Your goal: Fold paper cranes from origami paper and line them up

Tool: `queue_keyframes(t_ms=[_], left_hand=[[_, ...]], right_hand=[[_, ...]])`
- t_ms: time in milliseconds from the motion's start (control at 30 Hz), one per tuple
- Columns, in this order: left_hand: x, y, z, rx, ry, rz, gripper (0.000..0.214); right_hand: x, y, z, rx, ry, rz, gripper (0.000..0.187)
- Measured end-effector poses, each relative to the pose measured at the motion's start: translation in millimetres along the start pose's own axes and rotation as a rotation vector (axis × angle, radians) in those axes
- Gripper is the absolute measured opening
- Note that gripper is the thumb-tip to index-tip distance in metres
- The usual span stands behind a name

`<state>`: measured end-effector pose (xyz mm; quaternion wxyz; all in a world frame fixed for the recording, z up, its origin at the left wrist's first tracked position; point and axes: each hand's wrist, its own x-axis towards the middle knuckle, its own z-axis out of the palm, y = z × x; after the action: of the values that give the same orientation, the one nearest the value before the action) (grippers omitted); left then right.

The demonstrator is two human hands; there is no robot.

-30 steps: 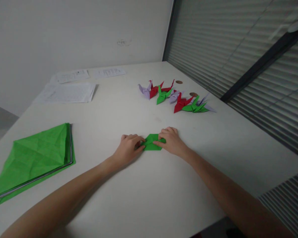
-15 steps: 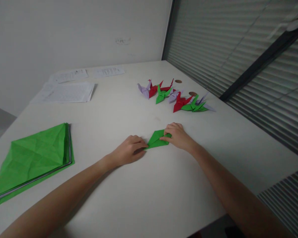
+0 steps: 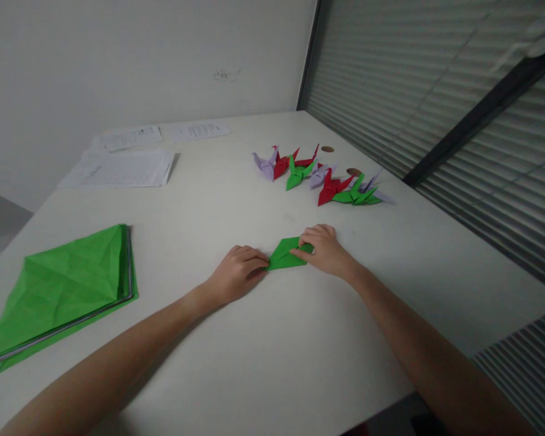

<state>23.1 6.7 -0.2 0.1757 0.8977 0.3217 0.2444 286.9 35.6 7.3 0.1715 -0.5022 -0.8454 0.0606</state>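
Note:
A small folded green paper (image 3: 285, 254) lies flat on the white table (image 3: 272, 339) between my hands. My left hand (image 3: 238, 277) rests with curled fingers on the table, its fingertips pinching the paper's left point. My right hand (image 3: 326, 248) presses its closed fingers on the paper's right end. Beyond them, a row of several finished paper cranes (image 3: 320, 175) in purple, red and green stands toward the window side.
A stack of green paper sheets (image 3: 68, 290) lies at the left of the table. Printed white papers (image 3: 127, 166) sit at the far left near the wall. Window blinds (image 3: 436, 91) run along the table's right edge.
The green paper went from a flat rectangle shape to a narrower pointed shape. My right hand shifted slightly right and away; my left hand stayed at the left tip.

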Motion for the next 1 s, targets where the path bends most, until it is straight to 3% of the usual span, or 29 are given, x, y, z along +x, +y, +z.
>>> queue_keyframes(t_ms=[167,333,667,867,1000], left_hand=[[3.0,1.9,-0.5,-0.171,0.032,-0.244,0.016],[5.0,5.8,-1.5,-0.197,0.001,-0.370,0.015],[7.7,7.7,-6.8,-0.217,-0.066,-0.433,0.010],[5.3,9.4,-7.2,-0.144,-0.013,-0.436,0.014],[3.8,15.8,-10.1,-0.208,-0.109,-0.484,0.016]], right_hand=[[-1.6,-14.1,-7.3,0.056,-0.043,-0.115,0.021],[-3.2,-24.6,-8.4,0.082,-0.078,-0.161,0.013],[-4.8,-27.6,-1.3,0.119,-0.098,-0.116,0.018],[-3.3,-23.3,-2.5,0.096,-0.066,-0.169,0.016],[-2.3,-25.9,-9.8,0.087,-0.017,-0.235,0.019]])
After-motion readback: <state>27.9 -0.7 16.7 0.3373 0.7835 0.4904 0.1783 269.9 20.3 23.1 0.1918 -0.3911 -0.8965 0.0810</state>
